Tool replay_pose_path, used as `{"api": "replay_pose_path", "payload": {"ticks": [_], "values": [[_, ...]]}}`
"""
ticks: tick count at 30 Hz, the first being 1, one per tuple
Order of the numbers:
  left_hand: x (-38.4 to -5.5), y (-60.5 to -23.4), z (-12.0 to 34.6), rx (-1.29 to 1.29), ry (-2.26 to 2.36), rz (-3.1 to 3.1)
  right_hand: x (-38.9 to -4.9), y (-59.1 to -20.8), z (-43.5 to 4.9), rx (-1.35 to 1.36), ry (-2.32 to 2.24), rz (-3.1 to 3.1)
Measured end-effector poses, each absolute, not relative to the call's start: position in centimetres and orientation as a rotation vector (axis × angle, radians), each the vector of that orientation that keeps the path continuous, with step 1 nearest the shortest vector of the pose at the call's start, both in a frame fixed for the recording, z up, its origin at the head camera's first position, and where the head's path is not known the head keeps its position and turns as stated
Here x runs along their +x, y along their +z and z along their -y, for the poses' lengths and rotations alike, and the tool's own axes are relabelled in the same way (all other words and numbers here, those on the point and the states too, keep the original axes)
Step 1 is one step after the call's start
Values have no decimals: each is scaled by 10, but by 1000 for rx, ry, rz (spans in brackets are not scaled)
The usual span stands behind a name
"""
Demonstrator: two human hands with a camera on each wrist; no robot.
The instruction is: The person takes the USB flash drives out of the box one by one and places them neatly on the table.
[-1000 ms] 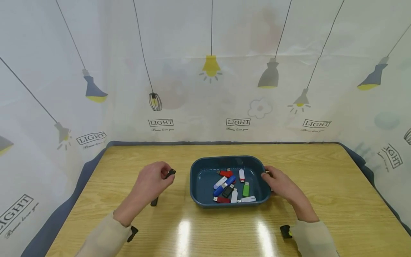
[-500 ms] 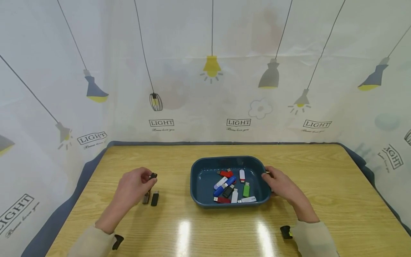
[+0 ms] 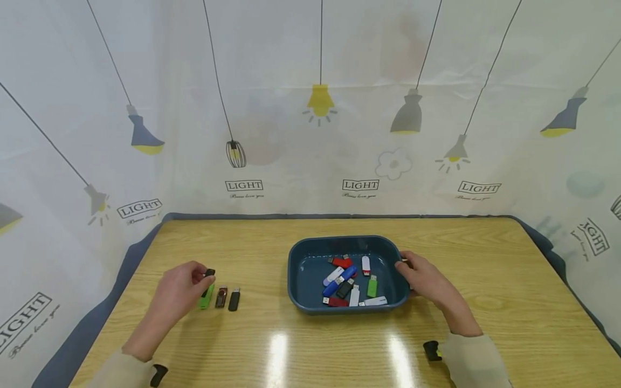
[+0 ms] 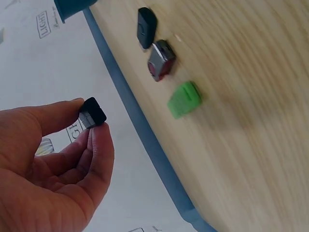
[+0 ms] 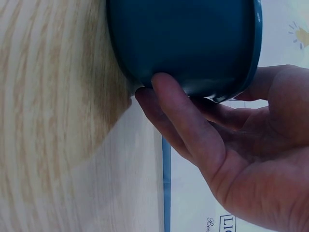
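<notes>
My left hand (image 3: 176, 291) pinches a black USB stick (image 4: 92, 113) between thumb and fingertips, above the table at the left. Below and beside it lie a green USB stick (image 3: 206, 297), a dark red and metal USB stick (image 3: 221, 297) and another black USB stick (image 3: 234, 299), in a row. The held stick partly covers the green one in the head view. At the middle stands a dark blue tray (image 3: 301, 309), its right end gripped by my right hand (image 3: 427, 277), thumb at the rim and fingers against the outer wall.
Inside the tray lie several USB sticks, among them a blue one (image 3: 332, 287), a green one (image 3: 372, 286) and a white one (image 3: 354, 295). The wooden table (image 3: 310, 355) ends at a printed wall sheet (image 3: 291, 134) at the back and sides.
My left hand has moved left and slightly nearer with the black USB stick, past the sticks on the table. The green stick has come into sight. My right hand stays on the tray.
</notes>
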State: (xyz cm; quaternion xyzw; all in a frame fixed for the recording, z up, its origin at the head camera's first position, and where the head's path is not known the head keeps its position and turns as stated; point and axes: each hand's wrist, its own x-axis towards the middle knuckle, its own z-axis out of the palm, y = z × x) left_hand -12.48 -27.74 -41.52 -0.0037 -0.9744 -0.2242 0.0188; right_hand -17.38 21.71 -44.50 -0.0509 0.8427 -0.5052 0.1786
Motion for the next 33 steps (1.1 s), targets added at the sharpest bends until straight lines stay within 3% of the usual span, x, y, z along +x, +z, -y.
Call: {"api": "replay_pose_path", "payload": {"ticks": [33], "values": [[-140, -445, 318, 162, -494, 3197, -174, -447, -216, -125, -1405, -2407]]}}
